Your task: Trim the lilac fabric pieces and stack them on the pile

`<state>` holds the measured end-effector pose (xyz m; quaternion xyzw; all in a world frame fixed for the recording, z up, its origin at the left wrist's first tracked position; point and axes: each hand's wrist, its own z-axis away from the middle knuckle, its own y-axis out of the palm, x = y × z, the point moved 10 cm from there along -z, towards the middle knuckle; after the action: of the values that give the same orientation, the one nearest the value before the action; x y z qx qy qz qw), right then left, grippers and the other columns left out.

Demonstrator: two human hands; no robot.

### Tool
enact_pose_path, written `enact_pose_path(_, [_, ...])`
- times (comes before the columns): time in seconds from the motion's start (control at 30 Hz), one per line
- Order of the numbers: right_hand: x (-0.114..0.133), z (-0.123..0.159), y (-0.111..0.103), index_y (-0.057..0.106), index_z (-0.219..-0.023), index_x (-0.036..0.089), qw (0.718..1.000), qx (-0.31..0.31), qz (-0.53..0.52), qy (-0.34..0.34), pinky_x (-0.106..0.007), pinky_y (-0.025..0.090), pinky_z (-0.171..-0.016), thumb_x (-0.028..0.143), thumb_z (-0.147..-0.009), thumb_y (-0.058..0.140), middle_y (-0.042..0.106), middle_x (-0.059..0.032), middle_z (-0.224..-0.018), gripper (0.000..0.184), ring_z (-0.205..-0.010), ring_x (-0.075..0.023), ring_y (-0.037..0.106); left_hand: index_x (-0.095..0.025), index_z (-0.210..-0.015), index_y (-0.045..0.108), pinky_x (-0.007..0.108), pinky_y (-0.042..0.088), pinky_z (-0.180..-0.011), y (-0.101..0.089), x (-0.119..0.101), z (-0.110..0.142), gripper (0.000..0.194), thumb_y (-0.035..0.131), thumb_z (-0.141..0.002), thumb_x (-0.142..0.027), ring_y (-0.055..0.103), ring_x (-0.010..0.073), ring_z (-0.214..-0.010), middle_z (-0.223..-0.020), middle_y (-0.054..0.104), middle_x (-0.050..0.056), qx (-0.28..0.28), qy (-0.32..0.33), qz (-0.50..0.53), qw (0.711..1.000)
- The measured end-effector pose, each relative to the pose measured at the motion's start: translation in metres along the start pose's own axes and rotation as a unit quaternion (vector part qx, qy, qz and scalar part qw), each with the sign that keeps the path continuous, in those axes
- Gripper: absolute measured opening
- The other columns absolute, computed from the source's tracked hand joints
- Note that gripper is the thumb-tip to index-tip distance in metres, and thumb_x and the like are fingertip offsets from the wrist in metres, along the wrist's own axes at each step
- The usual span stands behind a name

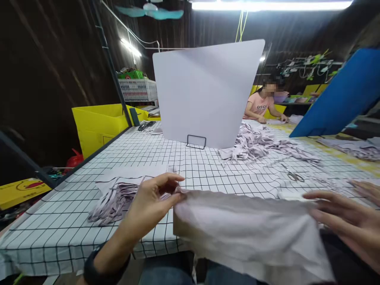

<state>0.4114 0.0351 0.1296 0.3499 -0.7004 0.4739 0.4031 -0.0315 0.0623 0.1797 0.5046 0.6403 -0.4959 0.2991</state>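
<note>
A pale greyish-lilac piece of fabric (249,233) stretches between my two hands, hanging over the table's front edge above my lap. My left hand (154,198) pinches its upper left corner between thumb and fingers. At the upper right corner, my right hand (347,217) has its thumb and fingers closed on the cloth; motion blurs it slightly. Left of my left hand lies a stack of folded fabric pieces (115,200), their layered edges facing me. Scissors (293,174) lie on the table beyond my right hand.
The table (142,152) wears a white checked cloth. A white board (208,95) stands on a wire holder, beside heaped fabric strips (255,142). Another hand (369,190) shows at the right edge. A blue board (338,95) leans right; a co-worker (263,105) sits beyond.
</note>
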Motion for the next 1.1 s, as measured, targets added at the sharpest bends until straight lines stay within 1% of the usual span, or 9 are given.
enact_pose_path(0.13, [-0.037, -0.057, 0.088, 0.075, -0.101, 0.019, 0.988, 0.128, 0.071, 0.058, -0.036, 0.058, -0.067, 0.056, -0.073, 0.072, 0.078, -0.0105, -0.082, 0.047, -0.077, -0.028, 0.073, -0.019, -0.096, 0.074, 0.027, 0.054, -0.07, 0.037, 0.084, -0.048, 0.018, 0.066, -0.081, -0.016, 0.067, 0.017, -0.075, -0.078, 0.071, 0.001, 0.013, -0.094, -0.167, 0.981])
enact_pose_path(0.2, [-0.055, -0.081, 0.116, 0.075, -0.092, 0.018, 0.985, 0.122, 0.105, 0.059, -0.034, 0.054, -0.062, 0.049, -0.071, 0.067, 0.073, -0.0065, -0.067, 0.038, -0.067, -0.0248, 0.069, -0.019, -0.096, 0.073, 0.027, 0.052, -0.067, 0.053, 0.121, -0.067, 0.02, 0.061, -0.082, -0.012, 0.066, 0.0166, -0.071, -0.076, 0.071, 0.0, 0.022, -0.13, -0.241, 0.962])
enact_pose_path(0.37, [-0.084, -0.113, 0.144, 0.074, -0.089, 0.02, 0.978, 0.074, 0.191, 0.029, -0.033, 0.047, -0.06, 0.034, -0.077, 0.054, 0.06, 0.001, -0.054, 0.027, -0.055, -0.0201, 0.058, -0.017, -0.102, 0.072, 0.033, 0.054, -0.075, 0.078, 0.165, -0.091, 0.03, 0.053, -0.082, -0.003, 0.07, 0.0229, -0.084, -0.087, 0.073, 0.007, 0.04, -0.145, -0.312, 0.938])
enact_pose_path(0.53, [-0.085, -0.102, 0.139, 0.069, -0.119, 0.018, 0.966, 0.012, 0.256, -0.029, -0.045, 0.05, -0.089, 0.042, -0.086, 0.054, 0.072, -0.0138, -0.113, 0.043, -0.101, -0.0304, 0.065, -0.016, -0.126, 0.064, 0.047, 0.048, -0.104, 0.113, 0.145, -0.087, 0.037, 0.051, -0.092, -0.012, 0.059, 0.0302, -0.122, -0.131, 0.064, 0.015, 0.087, -0.041, -0.35, 0.932])
enact_pose_path(0.63, [-0.083, -0.087, 0.127, 0.068, -0.122, 0.018, 0.956, -0.018, 0.291, -0.046, -0.064, 0.041, -0.097, 0.048, -0.086, 0.057, 0.066, -0.0197, -0.128, 0.048, -0.118, -0.0419, 0.056, -0.02, -0.139, 0.054, 0.054, 0.04, -0.116, 0.156, 0.123, -0.068, 0.041, 0.049, -0.098, -0.021, 0.049, 0.0302, -0.138, -0.149, 0.053, 0.013, 0.186, 0.09, -0.362, 0.909])
enact_pose_path(0.7, [-0.076, -0.071, 0.115, 0.066, -0.124, 0.018, 0.951, -0.039, 0.303, -0.052, -0.07, 0.037, -0.099, 0.051, -0.09, 0.053, 0.064, -0.0212, -0.131, 0.049, -0.122, -0.0443, 0.053, -0.021, -0.145, 0.048, 0.057, 0.035, -0.119, 0.179, 0.12, -0.054, 0.044, 0.047, -0.101, -0.027, 0.042, 0.0309, -0.145, -0.157, 0.045, 0.013, 0.248, 0.122, -0.367, 0.888])
enact_pose_path(0.83, [-0.049, -0.015, 0.086, 0.069, -0.117, 0.022, 0.956, -0.092, 0.266, -0.077, -0.05, 0.046, -0.101, 0.053, -0.094, 0.051, 0.069, -0.0138, -0.125, 0.043, -0.118, -0.0339, 0.061, -0.017, -0.148, 0.045, 0.057, 0.027, -0.123, 0.208, 0.116, -0.048, 0.045, 0.037, -0.106, -0.03, 0.033, 0.0319, -0.151, -0.162, 0.037, 0.015, 0.3, 0.114, -0.373, 0.871])
enact_pose_path(0.97, [-0.086, 0.064, 0.055, 0.072, -0.081, 0.023, 0.957, -0.196, 0.18, 0.118, -0.037, 0.056, -0.072, 0.061, -0.089, 0.059, 0.077, -0.0082, -0.079, 0.041, -0.078, -0.0294, 0.073, -0.02, -0.149, 0.043, 0.053, 0.023, -0.126, 0.256, 0.09, -0.052, 0.044, 0.031, -0.108, -0.031, 0.029, 0.0264, -0.153, -0.163, 0.036, 0.011, 0.346, 0.179, -0.326, 0.861])
enact_pose_path(1.1, [-0.142, 0.103, 0.092, 0.076, -0.082, 0.02, 0.968, -0.12, 0.026, 0.217, -0.038, 0.061, -0.071, 0.071, -0.074, 0.067, 0.08, -0.0124, -0.083, 0.052, -0.08, -0.0333, 0.076, -0.019, -0.146, 0.047, 0.055, 0.019, -0.126, 0.302, 0.075, -0.058, 0.044, 0.03, -0.109, -0.034, 0.03, 0.0266, -0.152, -0.162, 0.039, 0.01, 0.381, 0.215, -0.319, 0.841])
